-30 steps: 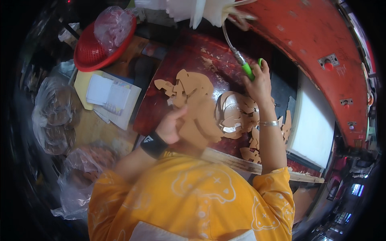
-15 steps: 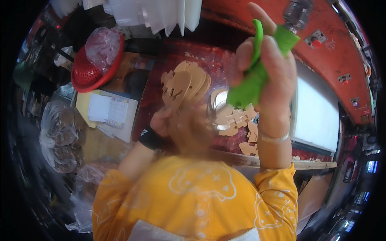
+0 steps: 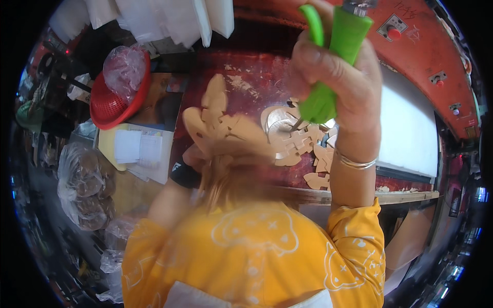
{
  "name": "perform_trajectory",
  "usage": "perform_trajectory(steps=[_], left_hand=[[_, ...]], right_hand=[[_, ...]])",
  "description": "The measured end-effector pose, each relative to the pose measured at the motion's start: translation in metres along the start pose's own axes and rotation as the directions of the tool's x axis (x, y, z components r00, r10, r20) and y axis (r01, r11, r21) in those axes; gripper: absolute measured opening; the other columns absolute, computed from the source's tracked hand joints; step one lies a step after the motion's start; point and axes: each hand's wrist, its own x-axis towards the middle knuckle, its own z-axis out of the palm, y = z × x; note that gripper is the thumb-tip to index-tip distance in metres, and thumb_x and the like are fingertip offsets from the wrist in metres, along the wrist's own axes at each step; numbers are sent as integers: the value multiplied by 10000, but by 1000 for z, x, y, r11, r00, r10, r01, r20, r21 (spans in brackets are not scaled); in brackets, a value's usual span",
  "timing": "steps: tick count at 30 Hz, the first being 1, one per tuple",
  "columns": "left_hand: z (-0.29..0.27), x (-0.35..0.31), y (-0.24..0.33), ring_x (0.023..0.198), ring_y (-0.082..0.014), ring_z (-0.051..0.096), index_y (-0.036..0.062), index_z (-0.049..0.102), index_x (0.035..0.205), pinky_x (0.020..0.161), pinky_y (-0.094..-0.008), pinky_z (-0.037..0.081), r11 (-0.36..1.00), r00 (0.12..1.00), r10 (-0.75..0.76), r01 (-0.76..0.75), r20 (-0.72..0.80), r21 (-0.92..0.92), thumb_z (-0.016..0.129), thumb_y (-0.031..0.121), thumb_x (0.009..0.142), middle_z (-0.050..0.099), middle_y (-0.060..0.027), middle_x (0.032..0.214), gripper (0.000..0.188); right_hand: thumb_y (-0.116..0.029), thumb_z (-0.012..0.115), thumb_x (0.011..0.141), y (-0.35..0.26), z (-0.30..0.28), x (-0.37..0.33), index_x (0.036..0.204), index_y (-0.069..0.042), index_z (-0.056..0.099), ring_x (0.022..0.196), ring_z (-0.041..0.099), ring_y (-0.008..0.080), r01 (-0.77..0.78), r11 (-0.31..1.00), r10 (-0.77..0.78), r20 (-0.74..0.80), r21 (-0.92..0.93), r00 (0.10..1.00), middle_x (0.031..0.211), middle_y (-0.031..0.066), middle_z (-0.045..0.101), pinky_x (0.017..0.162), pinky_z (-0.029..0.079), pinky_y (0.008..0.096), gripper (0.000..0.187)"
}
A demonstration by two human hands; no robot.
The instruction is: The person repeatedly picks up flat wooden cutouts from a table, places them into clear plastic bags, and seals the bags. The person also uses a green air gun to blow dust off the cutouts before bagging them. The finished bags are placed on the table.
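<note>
My right hand [image 3: 341, 72] is closed round a green air blow gun [image 3: 349, 36], high over the right of the table. Its thin metal nozzle [image 3: 297, 124] points down toward flat tan cut-out pieces [image 3: 292, 146] on the table, and a metal fitting is at its upper end. My left hand [image 3: 194, 155] is at the left with its fingers round several flat tan cut-outs [image 3: 213, 120], which have notched edges and fan out above it. A brown blur in front hides much of this hand and the lower part of the pieces.
A dark red table [image 3: 246, 66] carries pale scraps. Beyond it stands a red machine [image 3: 411, 51] with buttons, next to a white panel [image 3: 405, 128]. At the left are a red basket [image 3: 110, 97] with a plastic bag, papers [image 3: 136, 146] and bagged goods [image 3: 84, 179]. White sheets [image 3: 169, 20] hang at the back.
The blow gun has tipped, its nozzle now nearer the pieces on the table. The cut-outs in my left hand have shifted left and spread apart.
</note>
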Motion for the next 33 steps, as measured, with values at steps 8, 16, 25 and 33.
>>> perform_trajectory(steps=[8, 16, 25, 33], left_hand=[[33, -16, 57, 920, -139, 561, -26, 542, 1166, 781, -266, 459, 845, 990, -74, 125, -117, 519, 674, 118, 774, 619, -97, 1046, 437], [118, -34, 143, 802, -324, 628, -10, 637, 974, 737, -365, 490, -617, 897, -161, 234, -411, 752, 721, 263, 687, 647, -196, 883, 405], [154, -96, 144, 597, -222, 618, 0, 661, 801, 567, -319, 475, -396, 752, -105, 568, -650, 721, 768, 320, 658, 647, -116, 679, 367], [104, -267, 124, 907, -199, 622, 23, 384, 1327, 796, -322, 502, 535, 660, 588, 116, -468, 837, 635, 397, 821, 608, -120, 1138, 678]], right_hand=[[-128, 532, 801, 13, -27, 8, 1310, 78, 362, 517, 485, 100, -112, 985, 50, 400, 134, 915, 626, 9, 437, 467, 373, 224, 575], [-251, 797, 637, 46, 32, 33, 1307, 14, 399, 1256, 403, 361, 754, 543, -448, 632, -370, 632, 1291, 223, 464, 1034, 330, 404, 822], [-262, 784, 661, 89, 147, 17, 1194, 19, 521, 911, 634, 235, 42, 974, 227, 967, -224, -113, 983, 175, 654, 780, 481, 307, 658], [-130, 691, 804, 82, 209, -52, 1129, -4, 592, 927, 583, 112, -613, 755, 40, 949, -233, -311, 1044, 30, 639, 847, 459, 269, 362]])
